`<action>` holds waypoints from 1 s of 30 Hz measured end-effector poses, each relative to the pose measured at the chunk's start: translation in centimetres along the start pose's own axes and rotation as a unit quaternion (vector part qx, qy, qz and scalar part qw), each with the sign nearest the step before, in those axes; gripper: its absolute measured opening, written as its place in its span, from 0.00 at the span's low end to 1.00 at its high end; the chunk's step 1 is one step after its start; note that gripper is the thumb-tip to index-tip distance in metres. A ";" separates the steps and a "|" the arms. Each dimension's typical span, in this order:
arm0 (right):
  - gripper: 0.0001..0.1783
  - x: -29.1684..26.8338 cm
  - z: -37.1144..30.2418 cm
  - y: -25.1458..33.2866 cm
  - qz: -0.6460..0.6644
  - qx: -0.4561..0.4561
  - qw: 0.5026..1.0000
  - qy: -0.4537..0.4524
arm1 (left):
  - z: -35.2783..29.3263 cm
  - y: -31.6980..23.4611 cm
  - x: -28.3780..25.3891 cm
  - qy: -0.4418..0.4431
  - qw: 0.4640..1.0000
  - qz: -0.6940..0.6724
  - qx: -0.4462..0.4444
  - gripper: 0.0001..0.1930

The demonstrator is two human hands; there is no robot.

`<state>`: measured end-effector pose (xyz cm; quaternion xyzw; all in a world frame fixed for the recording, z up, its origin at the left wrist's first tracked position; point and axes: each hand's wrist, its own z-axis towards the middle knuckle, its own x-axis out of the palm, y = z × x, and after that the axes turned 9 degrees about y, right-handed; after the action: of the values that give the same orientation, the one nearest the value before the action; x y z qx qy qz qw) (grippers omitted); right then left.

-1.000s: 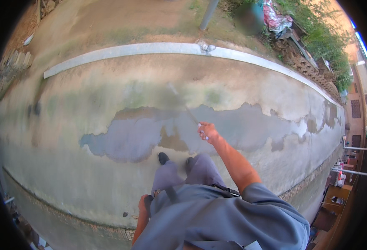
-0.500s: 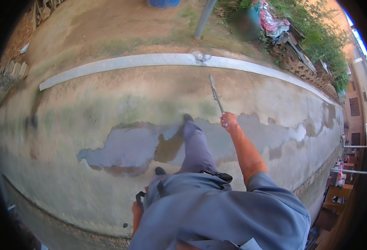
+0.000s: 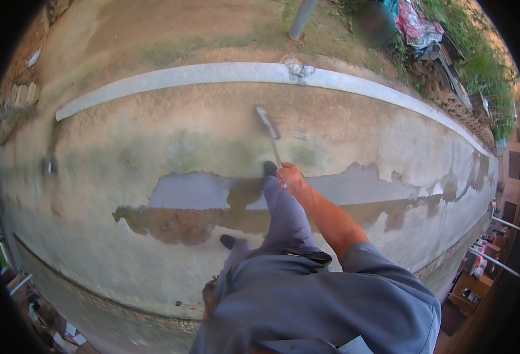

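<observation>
My right hand (image 3: 289, 176) is closed around the grip of a long thin tool (image 3: 266, 123) in front of me. Its slim shaft ends in a narrow, pale and dark head, blurred, and its exact kind I cannot make out. The tool points away over the concrete ground (image 3: 213, 130), and I cannot tell whether its head touches it. Low at my left side, my left hand (image 3: 209, 298) is mostly hidden by my body and smeared, so its fingers do not show.
A wet patch (image 3: 189, 190) stretches across the concrete around my dark shoes. Beyond runs a low pale kerb (image 3: 213, 75), broken near a grey post (image 3: 302, 20). Plants (image 3: 478, 65) and stacked bricks (image 3: 449, 94) stand at far right. Shelved goods (image 3: 478, 262) lie right.
My right hand has swung left with the tool, whose head now lies further left. My left hand has dropped back against my side, and the black loop seen at it no longer shows.
</observation>
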<state>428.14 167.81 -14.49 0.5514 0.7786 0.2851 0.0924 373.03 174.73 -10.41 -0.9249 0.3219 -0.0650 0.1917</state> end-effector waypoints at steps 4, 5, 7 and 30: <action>0.27 0.1 -2.4 1.4 -0.022 0.014 0.999 0.037 | 0.4 0.4 1.2 0.016 0.983 -0.183 -0.025 0.14; 0.27 0.2 -2.7 1.5 -0.023 0.006 0.999 0.027 | 0.6 0.5 1.1 0.021 0.973 -0.228 -0.033 0.14; 0.25 -1.3 -2.9 1.8 -0.022 -0.015 1.000 0.003 | 0.2 0.5 1.0 0.030 0.944 -0.324 -0.051 0.14; 0.22 9.6 -3.2 -4.4 -0.201 0.008 0.979 0.045 | -1.3 6.0 -1.0 -0.014 0.993 -0.089 0.081 0.15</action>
<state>419.49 174.50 -12.69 0.3709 0.8791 0.2790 0.1083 368.53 170.65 -11.55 -0.9322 0.2293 -0.0948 0.2636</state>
